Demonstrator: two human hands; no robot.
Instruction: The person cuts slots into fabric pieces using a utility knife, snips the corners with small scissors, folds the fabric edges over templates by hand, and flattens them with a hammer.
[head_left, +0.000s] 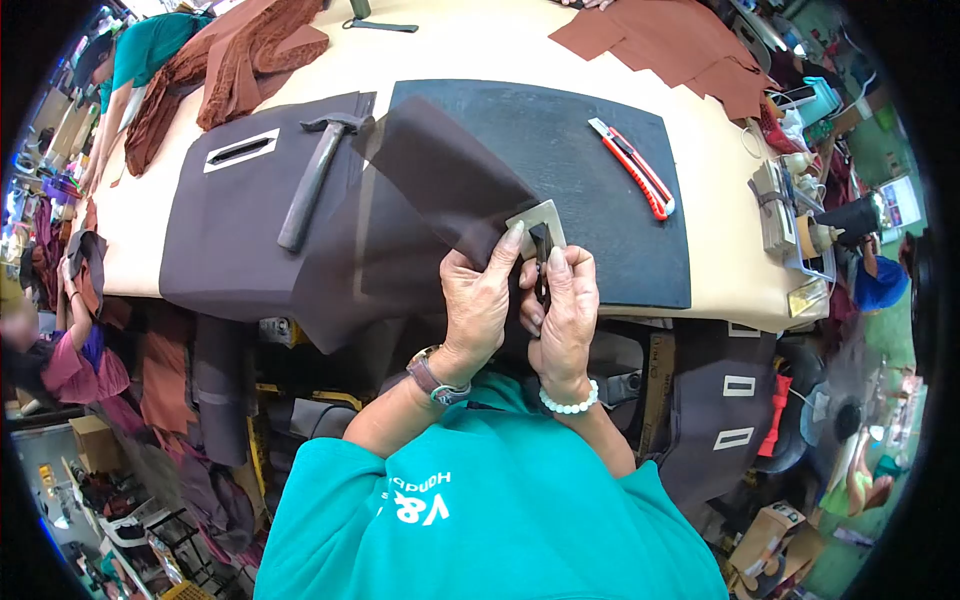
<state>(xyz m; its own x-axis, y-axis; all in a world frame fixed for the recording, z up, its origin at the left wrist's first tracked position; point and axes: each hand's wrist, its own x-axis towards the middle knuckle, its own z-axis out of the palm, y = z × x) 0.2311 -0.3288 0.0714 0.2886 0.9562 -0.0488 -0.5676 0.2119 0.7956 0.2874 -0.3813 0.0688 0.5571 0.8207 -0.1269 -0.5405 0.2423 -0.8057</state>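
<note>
Both hands are closed together over the near edge of the cutting mat. My left hand point(475, 305), with a watch on its wrist, pinches the corner of a dark brown leather-like panel point(440, 180) and a pale metal frame point(541, 212). My right hand point(563, 310), wearing a white bead bracelet, grips the frame's near side, around a small dark piece at its opening that I cannot make out. The panel folds up and left from my fingers. A hammer point(315, 185) lies left on another dark panel point(230, 235) with a metal-framed slot point(241, 150).
The dark cutting mat point(540, 120) carries a red box cutter point(633, 168). Brown pieces lie at the back left point(250, 60) and back right point(680, 50) of the table. A rack of bottles point(800, 215) stands at the right edge. Other people are at the left and right.
</note>
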